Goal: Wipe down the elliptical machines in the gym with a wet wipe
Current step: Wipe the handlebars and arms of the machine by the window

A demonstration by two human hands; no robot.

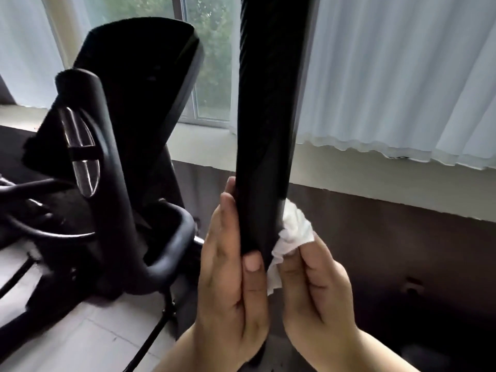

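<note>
A tall black handlebar pole (268, 103) of the elliptical rises through the middle of the view. My left hand (230, 277) grips its lower part from the left, thumb on the front and fingertips against the left side. My right hand (319, 291) pinches a crumpled white wet wipe (292, 232) and presses it against the pole's right side. The pole's foot is hidden behind both hands. The elliptical's black console (142, 89) and a curved handle with a metal sensor plate (80, 151) stand to the left.
A window (209, 57) with white curtains (402, 76) and a pale sill (204, 140) lie behind the machine. Below the sill runs a dark wall panel (402, 251). Light floor tiles (88, 339) show at the lower left, under the machine's frame.
</note>
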